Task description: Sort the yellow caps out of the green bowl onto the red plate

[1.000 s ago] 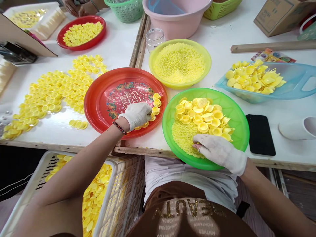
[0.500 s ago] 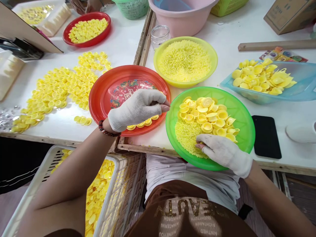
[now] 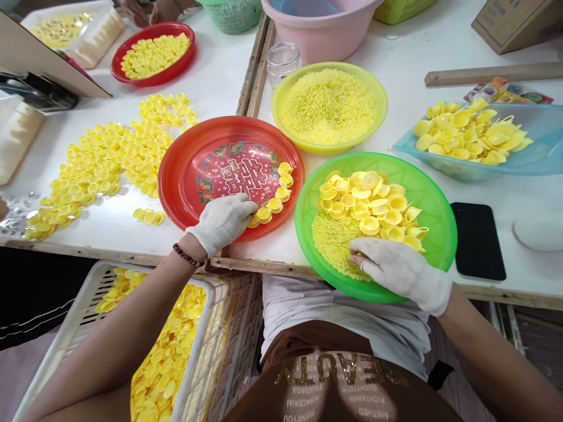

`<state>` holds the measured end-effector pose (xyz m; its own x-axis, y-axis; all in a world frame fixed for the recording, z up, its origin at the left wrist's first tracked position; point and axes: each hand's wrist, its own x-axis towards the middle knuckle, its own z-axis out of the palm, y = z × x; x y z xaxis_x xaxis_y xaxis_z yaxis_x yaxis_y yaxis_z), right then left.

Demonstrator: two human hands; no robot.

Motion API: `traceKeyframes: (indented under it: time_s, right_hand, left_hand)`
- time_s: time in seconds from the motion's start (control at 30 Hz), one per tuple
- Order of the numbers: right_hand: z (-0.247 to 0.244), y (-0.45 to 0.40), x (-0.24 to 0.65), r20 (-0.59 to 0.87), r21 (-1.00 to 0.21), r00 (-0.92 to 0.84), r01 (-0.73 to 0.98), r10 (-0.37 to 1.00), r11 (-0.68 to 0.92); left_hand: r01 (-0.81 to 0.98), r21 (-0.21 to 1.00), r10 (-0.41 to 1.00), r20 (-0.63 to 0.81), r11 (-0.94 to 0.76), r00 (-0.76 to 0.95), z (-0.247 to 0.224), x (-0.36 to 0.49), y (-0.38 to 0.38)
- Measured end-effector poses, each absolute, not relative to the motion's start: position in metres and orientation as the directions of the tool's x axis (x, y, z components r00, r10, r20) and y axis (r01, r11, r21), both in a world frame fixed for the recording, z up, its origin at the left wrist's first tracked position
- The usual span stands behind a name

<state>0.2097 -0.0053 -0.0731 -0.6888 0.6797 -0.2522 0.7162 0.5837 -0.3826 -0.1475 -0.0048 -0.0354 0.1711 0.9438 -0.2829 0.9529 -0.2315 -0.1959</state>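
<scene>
My left hand (image 3: 224, 221), in a white glove with bare fingertips, is lowered into a red tray (image 3: 179, 170). Its fingers are curled together beside a curved row of small yellow plastic cups (image 3: 275, 205); whatever they hold is hidden. Over in a green tray (image 3: 440, 246), my gloved right hand (image 3: 391, 266) is closed with its fingertips at the yellow granules (image 3: 332, 240). What it pinches does not show. Behind those fingers, a heap of loose yellow cups (image 3: 369, 199) lies in the same tray.
A yellow bowl of granules (image 3: 329, 105) stands behind the trays. At right are a blue scoop-shaped container (image 3: 541, 138) with cups and a black phone (image 3: 479, 240). Many cups (image 3: 97, 158) cover the left table. Below stands a white basket (image 3: 211, 299). Another person's hand (image 3: 141, 12) shows at the back.
My left hand has come down and left from above the red tray's right side to its front part, uncovering the row of cups. My right hand stays nearly in place.
</scene>
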Motion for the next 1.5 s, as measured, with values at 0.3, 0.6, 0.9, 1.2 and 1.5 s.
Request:
traceKeyframes:
  time_s: [0.3, 0.6, 0.9, 1.2, 1.5]
  right_hand:
    - [-0.073, -0.006, 0.21, -0.233, -0.378, -0.691, 0.713, 0.684, 0.591]
    - [-0.079, -0.007, 0.213, -0.214, -0.37, -0.684, 0.718, 0.698, 0.59]
    - [-0.087, -0.008, 0.217, -0.178, -0.381, -0.715, 0.683, 0.676, 0.623]
    - [-0.084, -0.007, 0.216, -0.223, -0.383, -0.712, 0.692, 0.666, 0.612]
    - [-0.079, -0.006, 0.212, -0.278, -0.373, -0.681, 0.726, 0.677, 0.577]
  left_hand:
    - [0.98, -0.038, 0.959, -0.215, -0.196, 0.183, -0.028, -0.155, 0.0]
    - [0.678, 0.628, 0.914, 0.151, -0.383, 0.376, 0.024, -0.112, 0.011]
    - [0.991, 0.115, 0.997, -0.018, -0.073, 0.075, 0.002, -0.191, 0.001]
    - [0.987, 0.089, 0.987, -0.079, -0.134, 0.141, 0.0, -0.183, 0.0]
    - [0.99, -0.071, 0.949, -0.3, -0.125, 0.098, -0.033, -0.151, 0.0]
